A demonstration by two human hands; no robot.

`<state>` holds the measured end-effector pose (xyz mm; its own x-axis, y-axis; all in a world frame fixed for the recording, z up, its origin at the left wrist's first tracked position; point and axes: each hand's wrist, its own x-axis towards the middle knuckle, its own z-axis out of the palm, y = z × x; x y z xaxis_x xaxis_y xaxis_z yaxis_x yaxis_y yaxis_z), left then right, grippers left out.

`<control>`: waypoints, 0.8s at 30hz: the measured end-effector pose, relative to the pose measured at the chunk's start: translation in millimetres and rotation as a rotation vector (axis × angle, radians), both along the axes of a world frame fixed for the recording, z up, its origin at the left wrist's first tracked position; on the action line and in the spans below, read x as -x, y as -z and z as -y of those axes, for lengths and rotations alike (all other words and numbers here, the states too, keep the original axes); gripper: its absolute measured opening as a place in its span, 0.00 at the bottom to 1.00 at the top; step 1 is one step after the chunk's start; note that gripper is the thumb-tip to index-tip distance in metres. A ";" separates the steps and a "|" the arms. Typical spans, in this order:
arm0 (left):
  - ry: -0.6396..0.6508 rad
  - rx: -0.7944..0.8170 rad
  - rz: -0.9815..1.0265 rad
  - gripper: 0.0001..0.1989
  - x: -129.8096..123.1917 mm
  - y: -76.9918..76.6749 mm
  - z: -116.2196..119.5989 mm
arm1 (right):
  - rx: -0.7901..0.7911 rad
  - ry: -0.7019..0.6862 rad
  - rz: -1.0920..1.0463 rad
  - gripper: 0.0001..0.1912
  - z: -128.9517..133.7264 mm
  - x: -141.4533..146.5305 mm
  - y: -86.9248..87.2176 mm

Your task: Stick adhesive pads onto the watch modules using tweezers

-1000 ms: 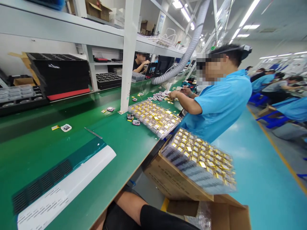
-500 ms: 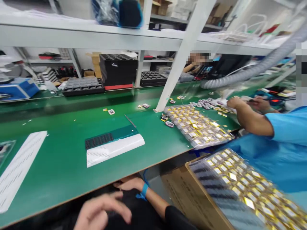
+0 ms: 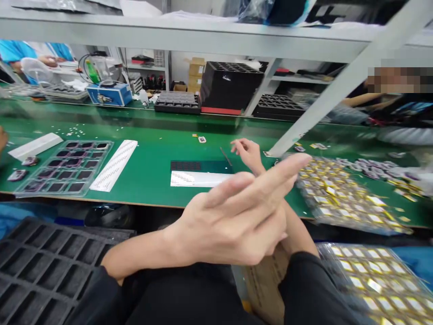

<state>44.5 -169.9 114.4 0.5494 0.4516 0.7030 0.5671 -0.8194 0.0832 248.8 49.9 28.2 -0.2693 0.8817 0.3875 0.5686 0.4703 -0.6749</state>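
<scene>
Left hand (image 3: 233,225), in the foreground: the forearm crosses from the lower left and the wrist is nearly level. The thumb and upper fingers extend up and to the right, while the lower fingers bend inward. The hand is largely open; whether the hidden palm holds anything cannot be told.

Right hand (image 3: 248,155), beyond it: the forearm rises from a black sleeve (image 3: 302,280), partly hidden by the left hand. Its fingers are parted, loosely curved and empty, pointing left over the green table (image 3: 154,155).

Just left of these fingers, a thin metal tool (image 3: 226,156) lies aslant beside the teal film (image 3: 218,166). Nearer the table edge is a white sheet (image 3: 201,179).
</scene>
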 end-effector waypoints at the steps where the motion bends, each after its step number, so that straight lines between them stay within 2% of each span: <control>1: 0.090 0.057 -0.003 0.13 -3.4 -3.6 -0.9 | 0.038 0.059 -0.025 0.51 -14.7 -3.8 4.3; 3: 0.177 0.145 -0.015 0.14 -7.0 -9.7 -4.8 | 0.106 0.154 -0.073 0.52 -35.8 -13.3 16.0; 6: 0.197 0.190 -0.028 0.15 -10.1 -19.3 -11.3 | 0.167 0.224 -0.145 0.47 -53.7 -26.2 34.1; 9: 0.259 0.152 -0.027 0.16 -15.3 -29.9 -16.0 | 0.214 0.235 -0.194 0.30 -68.5 -32.6 48.2; 10: 0.279 0.101 -0.038 0.17 -17.4 -32.7 -17.5 | 0.229 0.239 -0.204 0.21 -74.3 -33.6 52.0; 12: 0.283 -0.066 -0.109 0.17 -21.3 -36.0 -21.8 | 0.256 0.257 -0.217 0.15 -87.0 -34.9 58.8; 17: 0.096 -0.646 -0.381 0.18 -26.7 -33.0 -41.1 | 0.311 0.253 -0.212 0.15 -122.4 -36.8 69.9; 19: 0.015 -0.802 -0.449 0.18 -28.9 -29.3 -49.7 | 0.317 0.234 -0.197 0.15 -136.2 -36.7 72.2; 21: -0.035 -0.826 -0.477 0.18 -32.0 -23.8 -55.9 | 0.316 0.197 -0.171 0.15 -147.1 -36.5 74.3; 24: -0.074 -0.773 -0.476 0.15 -33.9 -11.1 -62.0 | 0.296 0.109 -0.122 0.15 -153.4 -35.9 78.2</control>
